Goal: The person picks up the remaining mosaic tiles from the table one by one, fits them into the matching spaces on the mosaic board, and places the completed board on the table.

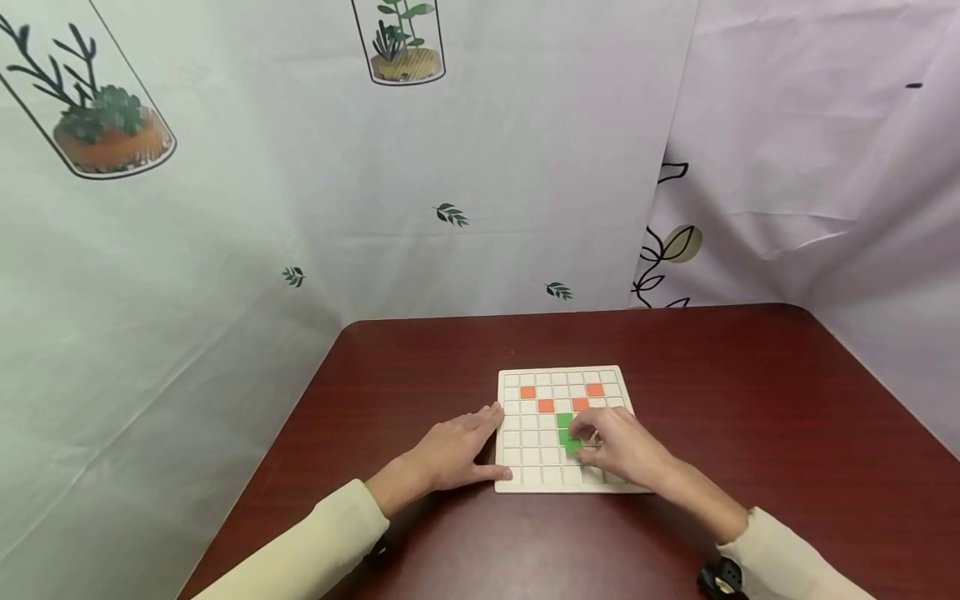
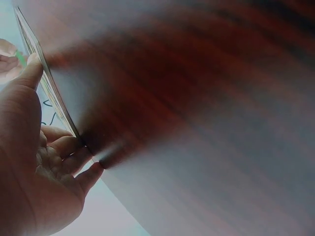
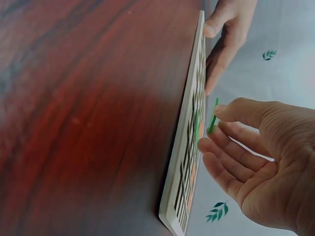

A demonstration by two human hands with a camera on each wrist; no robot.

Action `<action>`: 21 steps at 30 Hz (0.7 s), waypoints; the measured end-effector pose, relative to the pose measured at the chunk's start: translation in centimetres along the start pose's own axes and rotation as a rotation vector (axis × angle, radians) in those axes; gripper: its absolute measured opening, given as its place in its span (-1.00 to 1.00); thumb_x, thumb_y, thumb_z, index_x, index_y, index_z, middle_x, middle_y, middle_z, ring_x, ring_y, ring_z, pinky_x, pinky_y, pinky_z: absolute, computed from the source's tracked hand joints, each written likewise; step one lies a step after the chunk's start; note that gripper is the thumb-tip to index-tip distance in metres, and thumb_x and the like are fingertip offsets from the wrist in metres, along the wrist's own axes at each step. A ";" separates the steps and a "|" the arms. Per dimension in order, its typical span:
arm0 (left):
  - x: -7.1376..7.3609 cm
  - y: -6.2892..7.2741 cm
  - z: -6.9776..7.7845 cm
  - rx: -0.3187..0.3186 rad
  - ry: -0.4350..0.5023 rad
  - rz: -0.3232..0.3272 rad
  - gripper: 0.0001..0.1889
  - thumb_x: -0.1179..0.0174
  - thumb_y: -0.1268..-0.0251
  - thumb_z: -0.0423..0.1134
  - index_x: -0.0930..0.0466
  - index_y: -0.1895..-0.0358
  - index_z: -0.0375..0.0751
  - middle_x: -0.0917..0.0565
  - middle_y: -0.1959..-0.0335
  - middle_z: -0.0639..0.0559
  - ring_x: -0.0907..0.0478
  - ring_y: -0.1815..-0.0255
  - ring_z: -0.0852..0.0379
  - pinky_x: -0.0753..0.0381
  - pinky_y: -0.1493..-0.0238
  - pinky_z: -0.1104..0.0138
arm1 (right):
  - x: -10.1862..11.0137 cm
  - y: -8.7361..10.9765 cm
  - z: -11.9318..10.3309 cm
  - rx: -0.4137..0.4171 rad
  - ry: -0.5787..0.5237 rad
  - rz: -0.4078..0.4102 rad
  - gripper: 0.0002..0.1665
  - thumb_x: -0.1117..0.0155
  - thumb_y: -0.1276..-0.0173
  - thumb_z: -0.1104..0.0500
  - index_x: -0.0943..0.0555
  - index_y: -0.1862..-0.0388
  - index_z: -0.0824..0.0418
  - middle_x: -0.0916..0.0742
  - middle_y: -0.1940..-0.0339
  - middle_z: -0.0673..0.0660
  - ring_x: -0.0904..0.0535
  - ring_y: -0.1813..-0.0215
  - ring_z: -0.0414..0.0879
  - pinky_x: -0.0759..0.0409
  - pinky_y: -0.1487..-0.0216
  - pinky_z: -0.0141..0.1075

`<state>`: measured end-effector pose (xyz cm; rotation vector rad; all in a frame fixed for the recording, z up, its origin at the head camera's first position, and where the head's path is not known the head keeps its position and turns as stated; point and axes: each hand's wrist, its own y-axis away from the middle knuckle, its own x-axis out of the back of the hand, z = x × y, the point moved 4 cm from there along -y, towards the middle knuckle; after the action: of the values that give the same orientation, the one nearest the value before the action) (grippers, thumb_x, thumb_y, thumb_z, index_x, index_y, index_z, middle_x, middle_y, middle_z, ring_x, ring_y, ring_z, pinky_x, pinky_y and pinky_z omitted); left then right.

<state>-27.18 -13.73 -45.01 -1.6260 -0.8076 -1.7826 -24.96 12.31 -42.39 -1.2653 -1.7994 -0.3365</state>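
A white grid board point(image 1: 529, 437) lies flat on the table, with several orange square tiles point(image 1: 546, 406) in its upper rows and green tiles point(image 1: 564, 420) near its middle. Between thumb and fingertips, my right hand point(image 1: 626, 446) pinches a thin green square tile point(image 3: 213, 118), held just off the board's surface in the right wrist view. My left hand point(image 1: 453, 450) rests at the board's left edge, its thumb on the near left corner and its fingers extended along the side. Part of the board's right side is hidden under my right hand.
The dark red-brown table point(image 1: 420, 367) has a glossy top with rounded far corners. Behind it and along the sides hangs a pale curtain point(image 1: 480, 150) printed with plants and leaves. A black device point(image 1: 722, 577) is strapped at the right wrist.
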 end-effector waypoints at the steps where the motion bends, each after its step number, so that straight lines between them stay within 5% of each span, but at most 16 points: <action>1: 0.0 0.0 0.0 -0.001 -0.001 0.001 0.02 -0.18 -0.43 0.43 -0.17 -0.69 -0.22 -0.23 -0.69 -0.10 -0.29 -0.63 0.00 -0.42 -0.49 0.08 | -0.1 0.0 0.0 0.003 0.004 0.003 -0.75 -0.65 -0.11 0.36 -0.81 0.22 0.20 -0.79 0.30 -0.08 -0.69 0.24 -0.17 -0.68 0.17 -0.30; 21: -0.1 -0.1 -0.2 -0.002 0.022 0.002 0.03 -0.18 -0.43 0.43 -0.15 -0.70 -0.23 -0.21 -0.70 -0.12 -0.29 -0.63 -0.01 -0.44 -0.47 0.05 | -1.3 -0.2 -0.4 0.078 0.088 0.018 -0.68 -0.55 0.00 0.48 -0.80 0.27 0.19 -0.79 0.31 -0.07 -0.68 0.21 -0.20 -0.70 0.14 -0.24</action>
<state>-27.35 -13.80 -45.09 -1.6050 -0.7938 -1.7976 -24.81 11.19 -43.11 -1.1940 -1.7095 -0.3038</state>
